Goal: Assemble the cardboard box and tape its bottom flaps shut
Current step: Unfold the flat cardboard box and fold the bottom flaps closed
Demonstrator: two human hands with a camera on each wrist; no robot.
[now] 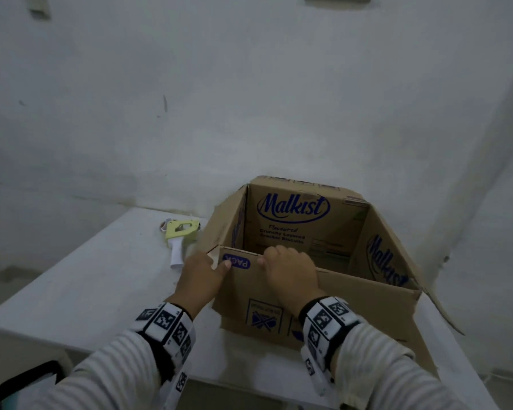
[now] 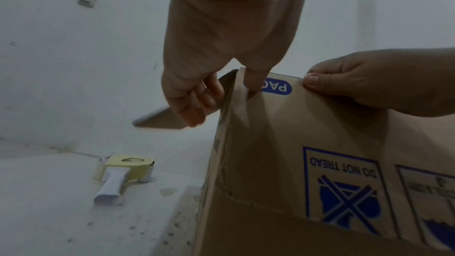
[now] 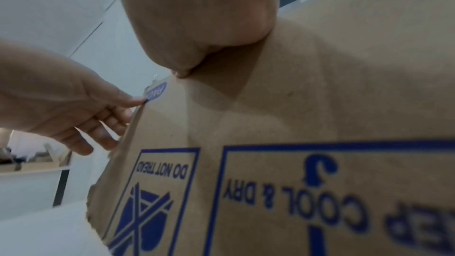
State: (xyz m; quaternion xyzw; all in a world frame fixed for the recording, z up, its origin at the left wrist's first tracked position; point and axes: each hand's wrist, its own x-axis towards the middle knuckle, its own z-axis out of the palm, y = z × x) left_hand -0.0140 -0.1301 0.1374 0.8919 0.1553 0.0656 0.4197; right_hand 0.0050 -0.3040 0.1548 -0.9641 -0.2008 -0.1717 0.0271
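A brown cardboard box (image 1: 279,306) printed "Malkist" stands on the white table (image 1: 86,285), its print upside down and its flaps open at the top. At the near left corner my left hand (image 1: 202,273) pinches the box, with the thumb on the near flap by the blue label and the fingers (image 2: 197,112) on the side flap. My right hand (image 1: 290,270) grips the near flap's top edge, its fingers curled over to the inside and its thumb (image 2: 312,81) outside. The near panel (image 3: 320,94) fills the right wrist view. A yellow tape dispenser (image 1: 179,235) with a white handle lies left of the box.
A white wall stands close behind the table and box. On the right, a box flap (image 1: 439,309) hangs out past the table's edge. A dark object (image 1: 21,383) sits low at the left, beside my sleeve. Bare table surface lies left of the box.
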